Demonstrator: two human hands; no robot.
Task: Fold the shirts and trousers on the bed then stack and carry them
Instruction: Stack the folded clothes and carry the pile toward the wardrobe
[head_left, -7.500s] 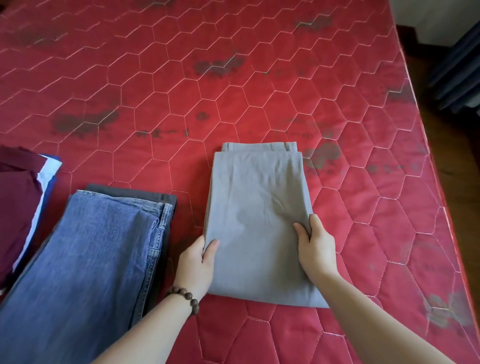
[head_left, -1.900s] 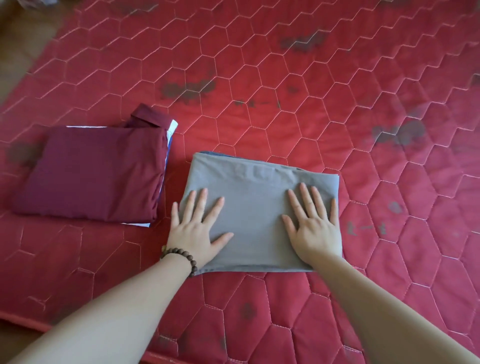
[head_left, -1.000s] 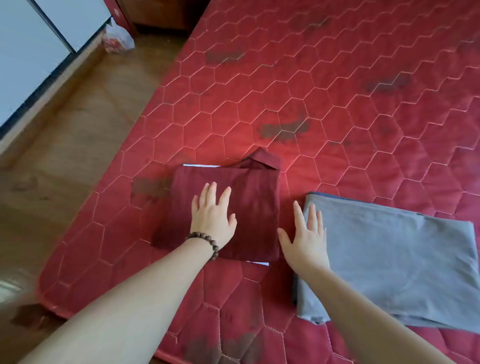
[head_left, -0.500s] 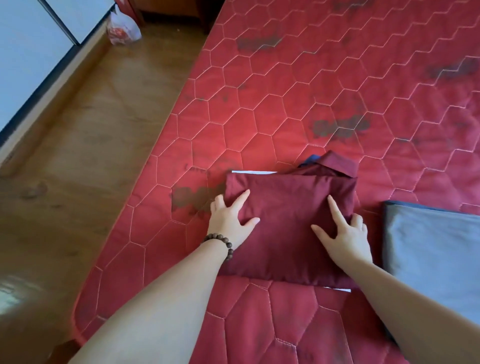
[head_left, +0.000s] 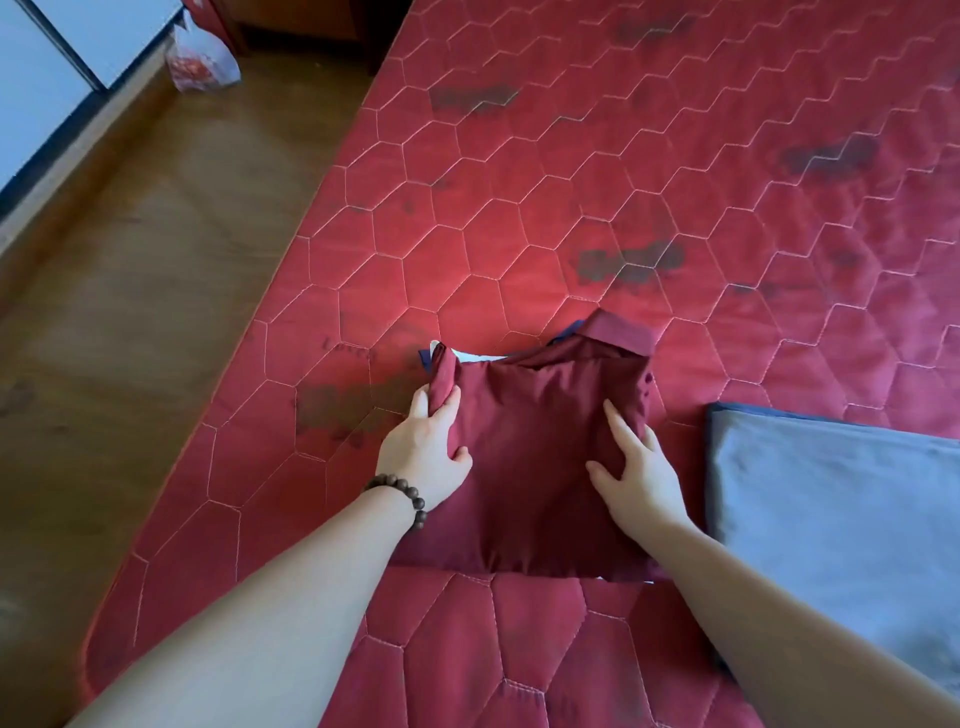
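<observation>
A folded maroon shirt (head_left: 535, 457) lies on top of a small pile near the bed's left edge, with white and dark blue cloth showing under its far edge. My left hand (head_left: 428, 439) grips the pile's left side, fingers curled under it and bunching the cloth. My right hand (head_left: 631, 467) holds the right side, its fingers pressed into the fabric and tucked around the edge. To the right lies a folded grey pair of trousers (head_left: 831, 509) on top of a dark blue layer, apart from both hands.
The red quilted mattress (head_left: 571, 208) stretches away ahead and to the right. Its left edge runs diagonally beside a brown wooden floor (head_left: 130, 260). A plastic bag (head_left: 202, 65) lies on the floor at the far end, near a white cabinet.
Both hands left the grey trousers and moved left onto the maroon shirt pile. They now grip its two sides, and the left edge is bunched upward.
</observation>
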